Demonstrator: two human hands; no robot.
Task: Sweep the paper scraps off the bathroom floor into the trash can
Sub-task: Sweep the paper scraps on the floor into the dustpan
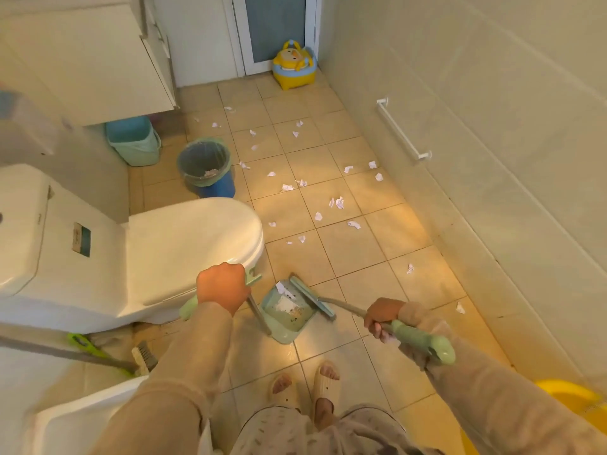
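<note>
My left hand (223,287) grips the green handle of a long-handled dustpan (285,318), whose pan rests on the tiled floor just ahead of my feet with a few scraps in it. My right hand (382,315) grips the green handle of a broom, and the broom head (312,297) lies along the pan's front lip. Several white paper scraps (336,202) are scattered over the beige tiles ahead, out toward the door. The trash can (205,165), blue with a green liner, stands at the far left of the floor, beyond the toilet.
A white toilet (184,244) with its lid down fills the left. A teal bucket (134,141) sits under the vanity. A yellow child's potty (295,65) stands by the door. A tiled wall with a towel bar (402,129) runs along the right. A second brush (144,354) lies at lower left.
</note>
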